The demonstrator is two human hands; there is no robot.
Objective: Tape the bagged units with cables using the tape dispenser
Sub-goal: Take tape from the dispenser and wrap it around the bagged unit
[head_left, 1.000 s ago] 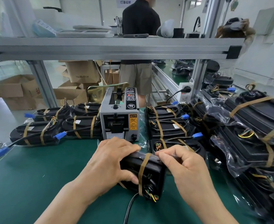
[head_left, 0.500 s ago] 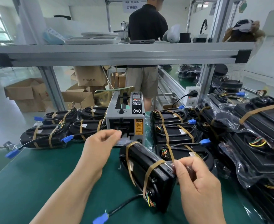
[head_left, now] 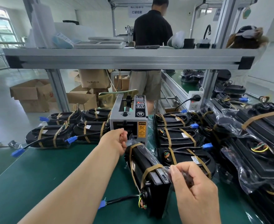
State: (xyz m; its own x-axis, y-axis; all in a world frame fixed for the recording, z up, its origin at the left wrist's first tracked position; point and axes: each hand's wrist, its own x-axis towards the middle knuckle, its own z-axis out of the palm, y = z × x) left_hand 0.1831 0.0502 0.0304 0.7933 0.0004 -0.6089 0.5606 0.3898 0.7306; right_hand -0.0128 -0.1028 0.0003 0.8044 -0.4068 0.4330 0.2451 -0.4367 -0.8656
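Note:
A black bagged unit (head_left: 146, 172) lies on the green mat, wrapped with two tan tape bands, its cable (head_left: 117, 200) ending in a blue plug. My right hand (head_left: 192, 189) pinches the clear bag folded over the unit's near end. My left hand (head_left: 117, 141) is stretched out to the outlet of the grey tape dispenser (head_left: 129, 120), fingers curled at a strip of tape there; the strip itself is hard to make out.
Taped units (head_left: 52, 137) lie in rows left of the dispenser and more units (head_left: 180, 136) to its right. Bagged units (head_left: 262, 143) pile up at the far right. An aluminium shelf (head_left: 125, 59) spans overhead; a person stands behind it.
My left hand left the unit and reached forward to the dispenser's outlet. The unit turned so its near end points toward me, with my right hand still pinching the bag.

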